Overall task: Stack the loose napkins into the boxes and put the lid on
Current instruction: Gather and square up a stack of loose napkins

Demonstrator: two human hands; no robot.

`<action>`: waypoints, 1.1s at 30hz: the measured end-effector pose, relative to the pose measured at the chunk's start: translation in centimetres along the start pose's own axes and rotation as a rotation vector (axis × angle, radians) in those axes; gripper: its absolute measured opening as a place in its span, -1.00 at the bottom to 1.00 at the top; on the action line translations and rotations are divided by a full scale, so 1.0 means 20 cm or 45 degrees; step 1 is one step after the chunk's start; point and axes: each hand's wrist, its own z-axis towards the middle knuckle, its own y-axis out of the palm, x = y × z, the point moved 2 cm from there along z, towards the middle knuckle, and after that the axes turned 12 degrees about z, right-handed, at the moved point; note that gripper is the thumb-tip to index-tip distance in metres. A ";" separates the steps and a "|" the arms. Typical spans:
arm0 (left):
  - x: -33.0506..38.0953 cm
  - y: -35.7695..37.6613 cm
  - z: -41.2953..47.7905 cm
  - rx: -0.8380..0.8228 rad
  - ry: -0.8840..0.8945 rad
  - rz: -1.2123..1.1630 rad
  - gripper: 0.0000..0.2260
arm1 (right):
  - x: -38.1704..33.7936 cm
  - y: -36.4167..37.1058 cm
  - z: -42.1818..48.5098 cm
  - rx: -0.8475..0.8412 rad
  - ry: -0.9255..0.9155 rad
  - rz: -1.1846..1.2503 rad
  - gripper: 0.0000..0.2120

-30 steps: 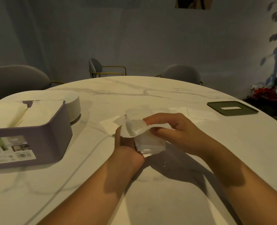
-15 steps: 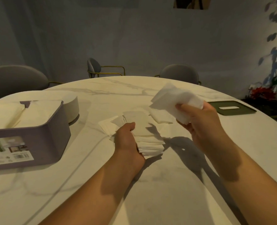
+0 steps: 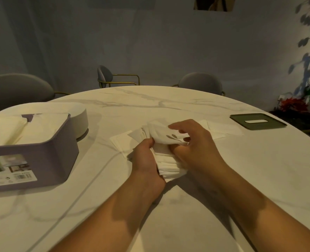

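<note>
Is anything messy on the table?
Yes. The napkin stack gripped by the left hand and right hand is fanned unevenly, top sheet crumpled. More loose napkins lie scattered on the table.

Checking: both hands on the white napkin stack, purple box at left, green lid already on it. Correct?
No. The head view shows the dark green rectangular lid lying on the white marble table at far right, off the purple plastic box. Left hand and right hand do hold the stack of white paper napkins.
</note>
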 end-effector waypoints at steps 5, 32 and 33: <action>0.01 0.00 -0.01 -0.043 -0.007 -0.125 -0.61 | -0.01 -0.02 0.00 -0.187 -0.058 0.050 -0.79; 0.00 -0.06 0.12 0.012 -0.062 0.005 -0.83 | 0.54 -0.34 0.40 -0.232 0.379 -1.055 -0.42; 0.00 -0.06 0.12 0.003 -0.066 0.008 -0.82 | 0.53 -0.34 0.41 -0.197 0.305 -1.043 -0.51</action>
